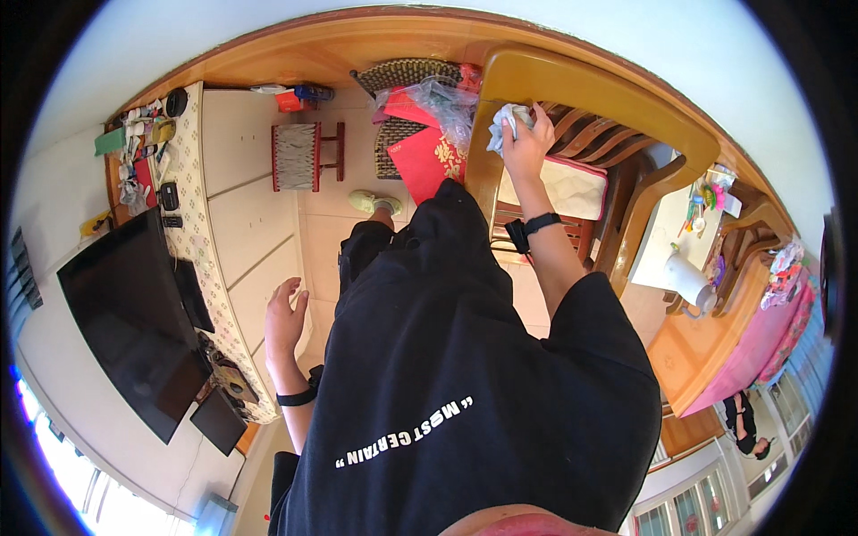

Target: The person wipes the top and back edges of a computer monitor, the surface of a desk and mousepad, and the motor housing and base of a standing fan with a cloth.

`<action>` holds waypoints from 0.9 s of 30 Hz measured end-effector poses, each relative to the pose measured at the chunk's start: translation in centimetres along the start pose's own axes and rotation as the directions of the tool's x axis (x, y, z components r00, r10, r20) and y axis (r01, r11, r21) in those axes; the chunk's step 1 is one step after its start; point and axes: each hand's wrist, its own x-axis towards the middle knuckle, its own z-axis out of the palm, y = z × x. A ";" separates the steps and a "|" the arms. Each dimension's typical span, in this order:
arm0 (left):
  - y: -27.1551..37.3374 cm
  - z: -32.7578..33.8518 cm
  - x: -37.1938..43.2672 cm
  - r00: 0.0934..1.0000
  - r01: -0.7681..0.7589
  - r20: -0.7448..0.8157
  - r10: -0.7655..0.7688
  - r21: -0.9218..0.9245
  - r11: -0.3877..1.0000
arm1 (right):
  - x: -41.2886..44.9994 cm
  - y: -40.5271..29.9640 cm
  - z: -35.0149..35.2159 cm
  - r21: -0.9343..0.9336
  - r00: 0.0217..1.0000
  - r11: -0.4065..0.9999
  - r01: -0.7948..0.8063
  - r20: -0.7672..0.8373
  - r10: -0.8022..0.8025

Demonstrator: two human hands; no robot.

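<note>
My right hand (528, 144) grips a crumpled pale cloth (508, 127). The cloth rests on the broad varnished rail of a wooden armchair (486, 151), near its corner. Curved slats (586, 127) and a cream seat cushion with a red edge (560, 189) lie just beyond that hand. At my other side, my left hand (285, 321) hangs with nothing in it, its fingers loosely bent and apart. It is nearest to the white cabinet fronts (251, 248). Both wrists wear black bands.
Ahead, red paper bags (429, 161) and clear plastic (442, 107) sit on a woven chair (395, 137). A small stool (298, 157) stands by the cabinet. A television (134, 321) is at left. A white kettle (687, 278) occupies a table at right; a person (744, 425) is farther off.
</note>
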 end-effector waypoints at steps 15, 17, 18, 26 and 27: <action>11.8 -5.8 0.7 0.819 -0.537 -0.317 0.478 -0.130 0.833 | 4.8 -18.3 -13.5 0.854 0.806 0.072 -0.515 0.511 -0.300; 12.8 -5.8 0.9 0.739 -0.625 -0.405 0.539 -0.112 0.773 | 6.1 -20.7 -14.3 0.879 0.726 0.108 -0.465 0.449 -0.521; 13.2 -5.9 0.7 0.690 -0.688 -0.444 0.572 -0.155 0.709 | 6.9 -21.9 -14.4 0.893 0.657 0.110 -0.437 0.400 -0.638; 10.4 -6.4 -2.2 0.754 -0.637 -0.424 0.501 -0.286 0.716 | 6.9 -27.1 -15.5 0.862 0.380 0.174 -0.475 0.380 -0.843; 9.9 -6.6 -2.6 0.825 -0.561 -0.347 0.446 -0.405 0.722 | 6.9 -27.2 -15.4 0.852 0.354 0.167 -0.496 0.374 -0.857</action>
